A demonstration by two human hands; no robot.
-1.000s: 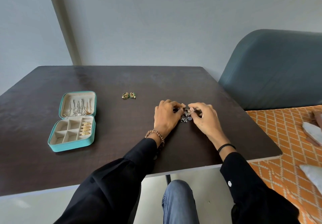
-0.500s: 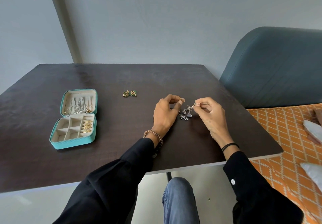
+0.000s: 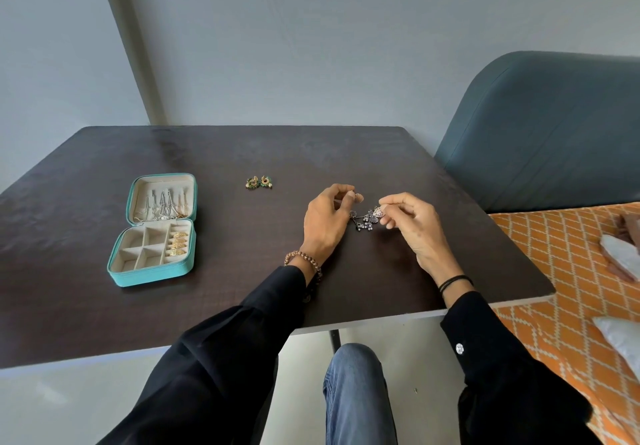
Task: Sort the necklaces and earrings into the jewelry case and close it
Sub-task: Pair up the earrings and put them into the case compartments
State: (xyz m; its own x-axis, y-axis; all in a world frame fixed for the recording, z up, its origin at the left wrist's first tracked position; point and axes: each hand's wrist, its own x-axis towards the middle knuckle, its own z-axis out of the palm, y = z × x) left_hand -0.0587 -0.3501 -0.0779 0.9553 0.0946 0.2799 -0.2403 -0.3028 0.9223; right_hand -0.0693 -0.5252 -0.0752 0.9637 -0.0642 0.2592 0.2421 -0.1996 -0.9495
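A teal jewelry case lies open at the table's left, with necklaces hung in its lid and gold earrings in one right-hand slot. A green-and-gold earring pair sits on the dark table behind centre. My left hand pinches a small pinkish-gold earring between thumb and fingers. My right hand pinches another pinkish earring just above a small heap of silver-and-dark jewelry lying between both hands.
A blue-grey padded chair back stands to the right of the table. An orange patterned cover with pale cushions lies at the right, below table height. The grey wall rises behind the table's far edge.
Both hands worked together on the heap a second ago. They have since drawn slightly apart and lifted, each now pinching one small earring above the heap.
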